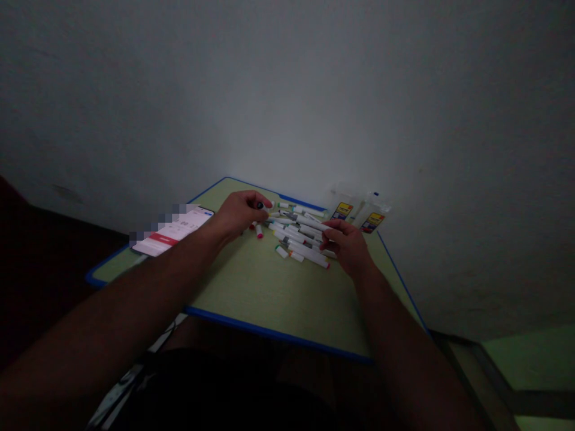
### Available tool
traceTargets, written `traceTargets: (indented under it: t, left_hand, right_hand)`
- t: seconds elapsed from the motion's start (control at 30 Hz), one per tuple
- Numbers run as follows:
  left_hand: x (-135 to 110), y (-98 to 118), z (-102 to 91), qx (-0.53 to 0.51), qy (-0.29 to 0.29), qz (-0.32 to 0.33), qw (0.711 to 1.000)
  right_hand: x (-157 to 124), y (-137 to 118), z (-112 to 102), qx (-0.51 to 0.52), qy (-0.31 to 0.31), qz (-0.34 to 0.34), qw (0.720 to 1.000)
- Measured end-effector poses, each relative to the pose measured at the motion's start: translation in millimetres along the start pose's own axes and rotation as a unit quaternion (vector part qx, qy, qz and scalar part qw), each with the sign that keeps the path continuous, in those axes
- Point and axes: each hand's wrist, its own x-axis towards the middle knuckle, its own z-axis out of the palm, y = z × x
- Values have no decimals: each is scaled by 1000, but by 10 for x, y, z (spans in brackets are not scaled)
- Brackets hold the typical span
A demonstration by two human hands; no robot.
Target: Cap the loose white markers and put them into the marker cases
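One green table (251,293) with a blue rim carries everything here and stands against a pale wall. Both our forearms reach across it from the near edge.

Our left hand (240,212) sits at the left end of the heap. Its grip is curled closed on a dark marker (260,206), and only the dark tip shows past the fingertips. Our right hand (350,245) rests at the right end of the heap, its grip pinching a white marker (312,224) that points left over the others. The light is dim, so we judge both holds from the finger shapes alone.

A phone (173,233) lies face up near the table's left edge, just beside our left wrist. Two clear packs (344,209) with yellow labels stand at the far right corner, near the heap but apart from it.

The markers (296,236) lie between our hands in a loose, crossed pile, white barrels with coloured caps. A pink-capped one (259,231) lies just under our left hand.

As far as we can judge, little is done. Nearly all the markers are unsorted, only two are in hand, and we cannot tell whether the packs hold any.
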Motion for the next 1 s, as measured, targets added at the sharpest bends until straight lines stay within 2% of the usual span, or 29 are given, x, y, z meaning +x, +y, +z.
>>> traceTargets:
  t: [0.37, 0.67, 1.0]
  left_hand:
    - [25, -32, -12, 60, 9, 29, 998]
    - [36, -60, -18, 83, 16, 40, 996]
    - [41, -86, -18, 82, 13, 58, 995]
  right_hand:
    - [27, 28, -24, 3, 37, -5, 999]
    - [35, 45, -41, 21, 45, -99, 994]
    - [13, 29, -10, -28, 41, -119, 992]
